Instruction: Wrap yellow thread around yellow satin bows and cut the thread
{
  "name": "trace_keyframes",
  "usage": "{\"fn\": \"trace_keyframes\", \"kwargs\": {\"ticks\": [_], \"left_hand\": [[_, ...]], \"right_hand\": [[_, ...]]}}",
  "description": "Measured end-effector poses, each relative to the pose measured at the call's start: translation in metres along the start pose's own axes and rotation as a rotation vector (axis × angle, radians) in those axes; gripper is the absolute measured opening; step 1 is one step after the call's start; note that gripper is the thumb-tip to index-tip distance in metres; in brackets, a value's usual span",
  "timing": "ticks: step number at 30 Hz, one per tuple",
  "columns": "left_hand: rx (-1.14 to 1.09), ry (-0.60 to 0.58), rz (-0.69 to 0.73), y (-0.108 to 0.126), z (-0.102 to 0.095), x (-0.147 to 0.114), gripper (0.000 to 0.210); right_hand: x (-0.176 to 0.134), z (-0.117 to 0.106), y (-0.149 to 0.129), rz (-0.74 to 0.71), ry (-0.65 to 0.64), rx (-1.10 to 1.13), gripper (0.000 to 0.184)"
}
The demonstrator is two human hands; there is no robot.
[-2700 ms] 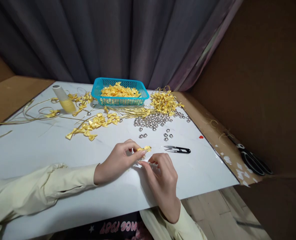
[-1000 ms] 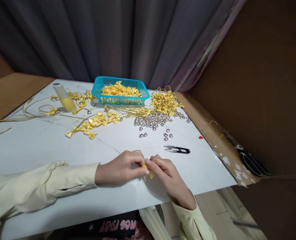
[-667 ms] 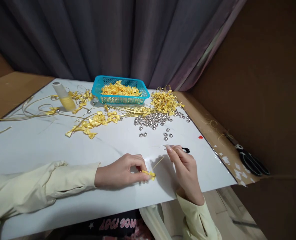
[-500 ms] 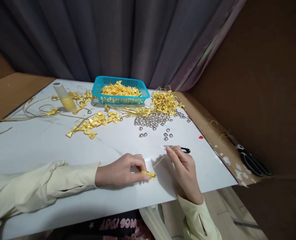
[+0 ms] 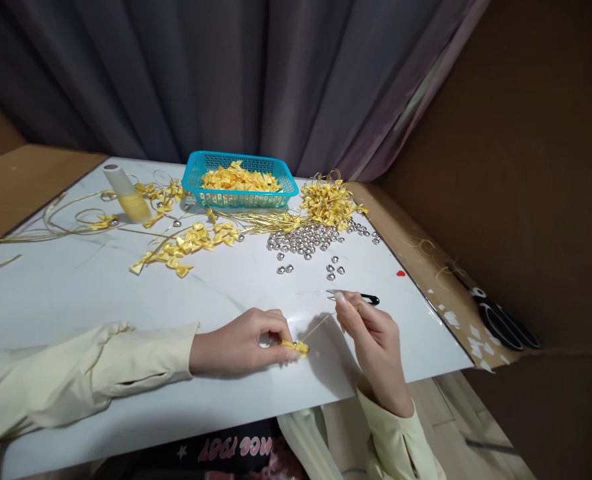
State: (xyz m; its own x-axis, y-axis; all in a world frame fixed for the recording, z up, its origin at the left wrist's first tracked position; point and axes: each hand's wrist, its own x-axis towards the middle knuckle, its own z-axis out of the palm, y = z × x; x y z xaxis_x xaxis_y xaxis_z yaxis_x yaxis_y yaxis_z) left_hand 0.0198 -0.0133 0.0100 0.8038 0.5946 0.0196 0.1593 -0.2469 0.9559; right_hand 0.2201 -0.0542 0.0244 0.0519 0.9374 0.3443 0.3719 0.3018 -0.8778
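Note:
My left hand [image 5: 249, 339] lies low over the white tabletop, thumb and forefinger closed on a small yellow ribbon bow [image 5: 302, 348]. A tiny silvery bead shows at the bow's upper edge. From the bow a thin yellow thread [image 5: 316, 327] runs up and right toward my right hand [image 5: 369, 333]. The right hand is closed in a pinch at the thread's far end; whether a needle is in its fingertips is too small to tell. Just behind its fingers lie black-handled thread snips [image 5: 371, 299], partly covered by the hand.
A blue basket [image 5: 241, 200] of yellow bows stands at the back. Silvery beads [image 5: 309, 239], loose bows [image 5: 191, 245], a bundle of corded bows [image 5: 331, 203] and a yellow thread spool [image 5: 129, 195] lie around it. Black scissors [image 5: 501, 320] rest on the right-hand ledge.
My right hand has moved slightly right, away from the bow, and the thread between the hands reaches farther. My left hand keeps its hold on the bow.

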Motion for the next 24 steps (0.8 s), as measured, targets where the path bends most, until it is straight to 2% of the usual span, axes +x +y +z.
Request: {"fn": "trace_keyframes", "kwargs": {"ticks": [15,19,22,24], "left_hand": [[-0.239,-0.014,-0.167,-0.0034,0.001,0.0033,0.021],[-0.342,-0.028,-0.18,-0.0053,0.0005,0.0044,0.024],[-0.374,-0.027,-0.189,-0.0067,0.0005,0.0051,0.029],[-0.378,-0.03,-0.194,-0.0073,0.0005,0.0054,0.03]], "right_hand": [[0.0001,0.0028,-0.0028,0.105,0.0,0.123,0.046],[0.0001,0.0036,-0.0035,0.094,0.012,0.132,0.041],[-0.0003,0.0056,-0.0068,0.082,-0.015,0.249,0.036],[0.0002,0.0075,-0.0099,0.132,-0.067,0.395,0.032]]}}
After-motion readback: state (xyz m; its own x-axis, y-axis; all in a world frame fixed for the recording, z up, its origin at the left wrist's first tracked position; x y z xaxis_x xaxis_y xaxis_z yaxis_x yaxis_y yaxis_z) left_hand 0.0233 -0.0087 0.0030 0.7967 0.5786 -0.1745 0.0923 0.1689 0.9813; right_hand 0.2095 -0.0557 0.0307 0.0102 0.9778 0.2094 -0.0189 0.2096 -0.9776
